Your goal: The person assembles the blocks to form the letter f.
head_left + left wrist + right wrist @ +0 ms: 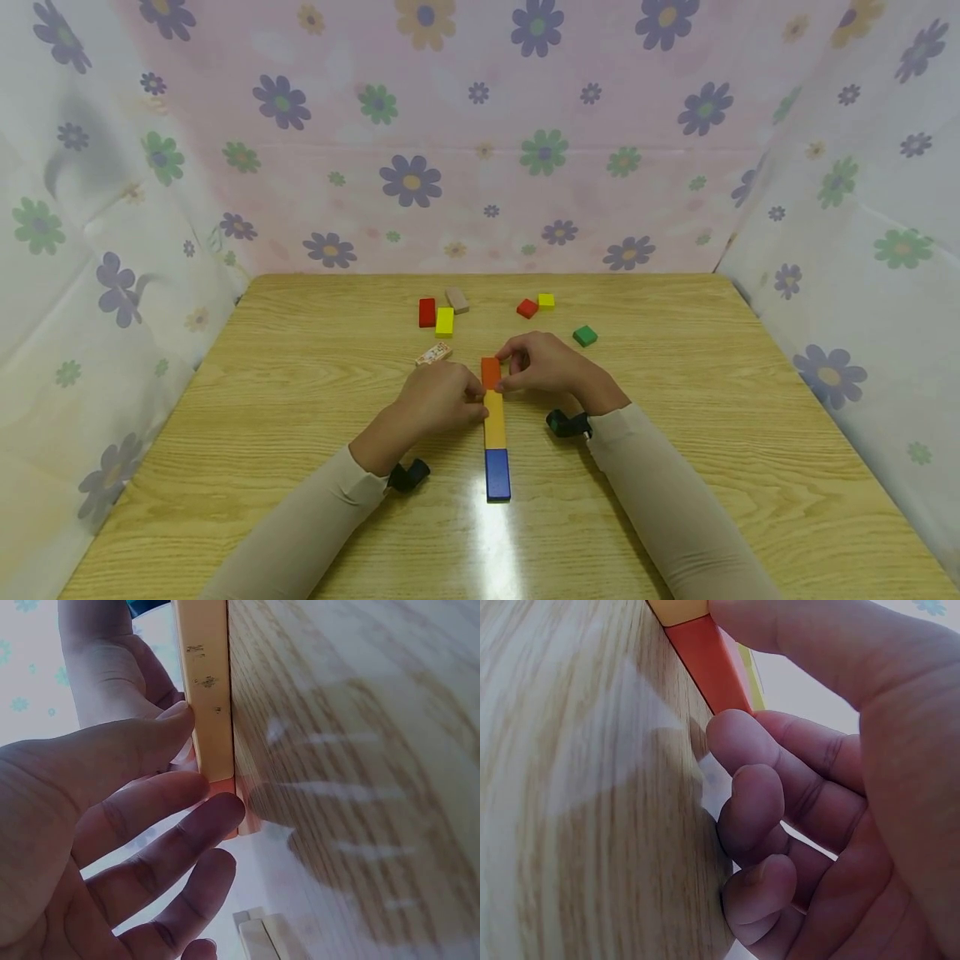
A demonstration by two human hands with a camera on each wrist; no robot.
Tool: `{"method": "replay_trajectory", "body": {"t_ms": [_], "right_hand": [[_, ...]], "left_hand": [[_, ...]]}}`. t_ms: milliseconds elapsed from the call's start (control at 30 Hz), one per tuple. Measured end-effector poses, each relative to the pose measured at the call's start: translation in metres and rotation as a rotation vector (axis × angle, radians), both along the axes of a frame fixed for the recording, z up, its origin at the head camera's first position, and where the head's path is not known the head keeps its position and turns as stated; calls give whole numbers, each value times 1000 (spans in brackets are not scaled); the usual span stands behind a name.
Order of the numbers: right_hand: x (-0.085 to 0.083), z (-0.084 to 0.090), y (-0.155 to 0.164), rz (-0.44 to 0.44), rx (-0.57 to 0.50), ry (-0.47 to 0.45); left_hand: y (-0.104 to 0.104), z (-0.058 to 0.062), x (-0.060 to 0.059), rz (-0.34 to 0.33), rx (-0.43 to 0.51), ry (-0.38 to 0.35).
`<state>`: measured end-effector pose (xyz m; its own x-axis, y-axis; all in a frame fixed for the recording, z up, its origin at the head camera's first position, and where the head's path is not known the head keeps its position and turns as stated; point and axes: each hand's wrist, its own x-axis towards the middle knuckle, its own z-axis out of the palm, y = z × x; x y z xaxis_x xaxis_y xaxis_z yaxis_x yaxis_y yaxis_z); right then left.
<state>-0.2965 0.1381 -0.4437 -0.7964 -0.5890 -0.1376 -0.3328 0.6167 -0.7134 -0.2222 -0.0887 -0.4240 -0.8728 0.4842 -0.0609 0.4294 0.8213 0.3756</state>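
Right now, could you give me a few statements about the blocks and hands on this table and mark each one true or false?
1. The blue block is the end of the row nearest the person. True.
2. The right hand touches the orange block. True.
3. The green block is part of the row. False: it lies apart, to the right.
4. The left hand rests flat away from the row. False: its fingers touch the yellow-orange block.
5. The table is wooden. True.
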Motion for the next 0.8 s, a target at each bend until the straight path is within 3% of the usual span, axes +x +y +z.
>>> {"method": "replay_trajectory", "body": {"t_ms": [333, 633, 800], "right_hand": [[1, 2, 0, -2, 12, 0], [1, 1, 0, 1, 9, 14], [1, 0, 0, -3, 5, 1]], "left_hand": [[-2, -1, 0, 0, 40, 3], [-7, -6, -5, 11, 150, -60], [-11, -5, -8, 49, 170, -62]]}}
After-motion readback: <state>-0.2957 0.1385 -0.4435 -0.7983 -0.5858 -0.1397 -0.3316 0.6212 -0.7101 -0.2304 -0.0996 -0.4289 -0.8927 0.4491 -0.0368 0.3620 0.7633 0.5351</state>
